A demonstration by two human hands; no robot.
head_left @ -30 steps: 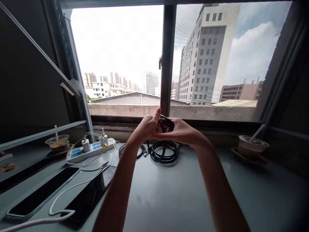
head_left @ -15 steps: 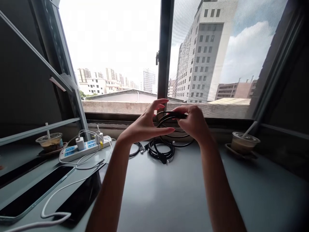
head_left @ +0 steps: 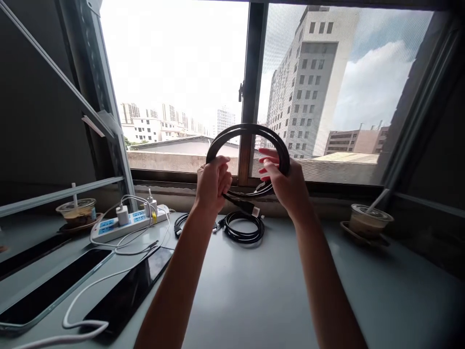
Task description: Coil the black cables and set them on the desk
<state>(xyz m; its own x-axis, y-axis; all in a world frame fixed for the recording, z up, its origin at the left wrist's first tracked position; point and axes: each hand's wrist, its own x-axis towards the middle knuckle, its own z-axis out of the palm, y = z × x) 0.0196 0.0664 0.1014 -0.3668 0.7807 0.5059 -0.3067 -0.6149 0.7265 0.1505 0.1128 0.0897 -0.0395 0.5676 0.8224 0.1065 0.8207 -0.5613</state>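
A black cable (head_left: 247, 128), wound into a round coil, is held upright above the desk in front of the window. My left hand (head_left: 213, 183) is closed around the coil's left side. On the right side, my right hand (head_left: 288, 182) has the coil in the crook of its thumb, its fingers curved loosely inside the ring. A cable end with a black plug (head_left: 247, 207) and pale tip hangs below, pointing right. Beneath it, another black cable coil (head_left: 244, 237) lies on the desk, and part of a further black cable (head_left: 179, 222) shows behind my left forearm.
To the left are a white power strip (head_left: 138, 224) with chargers, a white cable (head_left: 78, 295), a dark tablet (head_left: 127, 291) and a phone (head_left: 47, 291). Lidded drink cups stand at left (head_left: 78, 212) and right (head_left: 368, 220). The window frame (head_left: 250, 97) rises behind the desk.
The coil has been raised and turned into an upright ring. My left hand, open before, now grips its left side. My right hand has loosened its fingers. The plug hangs lower left of centre.
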